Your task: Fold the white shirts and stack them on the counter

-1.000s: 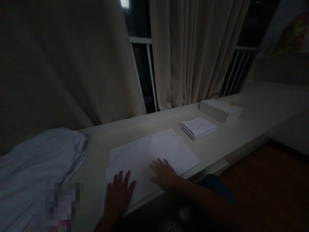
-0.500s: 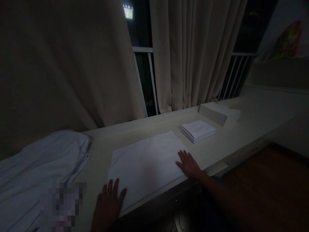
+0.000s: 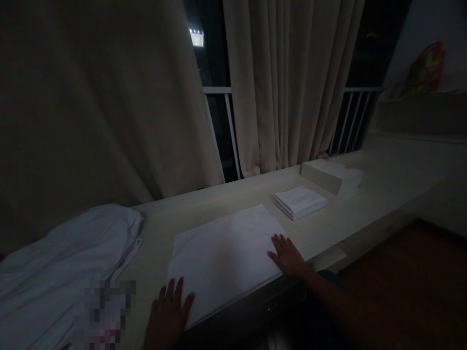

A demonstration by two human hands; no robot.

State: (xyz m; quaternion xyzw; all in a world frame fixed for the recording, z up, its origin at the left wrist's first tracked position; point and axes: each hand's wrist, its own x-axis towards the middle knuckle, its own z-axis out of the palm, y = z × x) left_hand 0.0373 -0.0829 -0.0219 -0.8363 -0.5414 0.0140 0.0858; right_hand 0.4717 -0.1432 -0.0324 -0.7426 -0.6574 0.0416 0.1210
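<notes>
A white cloth (image 3: 226,260) lies flat on the pale desktop, its near edge along the front edge. My left hand (image 3: 170,308) rests at the cloth's left near corner, fingers spread, palm down. On the right end of the cloth my right hand (image 3: 287,255) lies flat with its fingers stretched out. Neither hand grips anything. Beyond my right hand sits a small stack of folded white cloth (image 3: 299,202). A large rumpled white cloth (image 3: 73,262) is heaped to the left of my left hand.
A white box (image 3: 326,175) stands at the back right of the desktop (image 3: 394,170). Beige curtains (image 3: 270,87) hang along the back, with white window railings (image 3: 231,133) between them. A pixelated patch covers part of the left side. The room is dim.
The view has shifted slightly, so everything sits a little lower in the picture. Both hands stay flat on the cloth in nearly the same places.
</notes>
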